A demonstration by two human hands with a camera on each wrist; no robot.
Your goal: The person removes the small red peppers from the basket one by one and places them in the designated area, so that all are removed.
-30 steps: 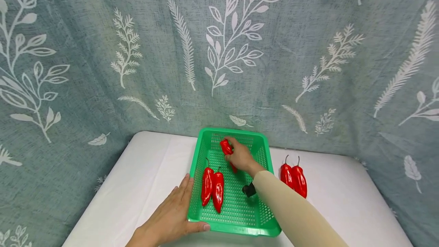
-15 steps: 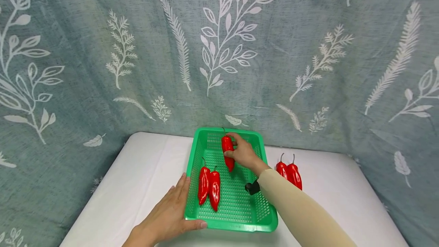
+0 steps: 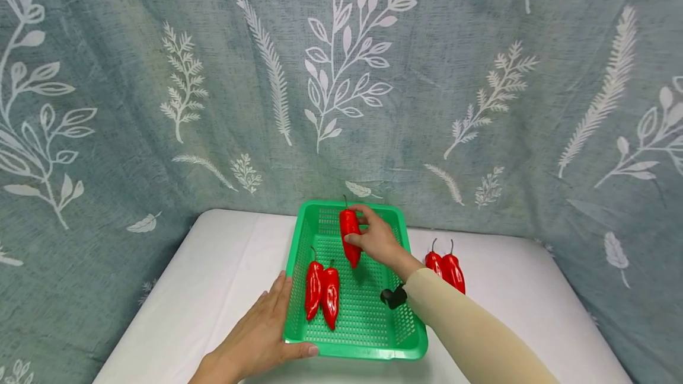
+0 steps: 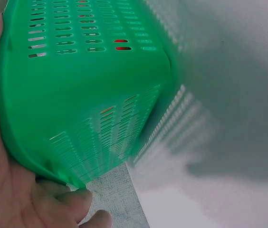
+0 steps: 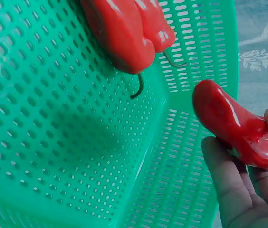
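Our right hand (image 3: 381, 242) grips one long, glossy red pepper (image 3: 348, 225) toward twelve o'clock over the rectangular green perforated plastic basket (image 3: 368, 352); our left hand (image 3: 258, 330), fingers straight, touches the rim around eight o'clock.

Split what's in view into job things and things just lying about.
Job, it seems:
- pepper held in the right hand
- basket, touched by the left hand
- two peppers inside
- two peppers outside, likely

Just there:
- white table
- patterned curtain
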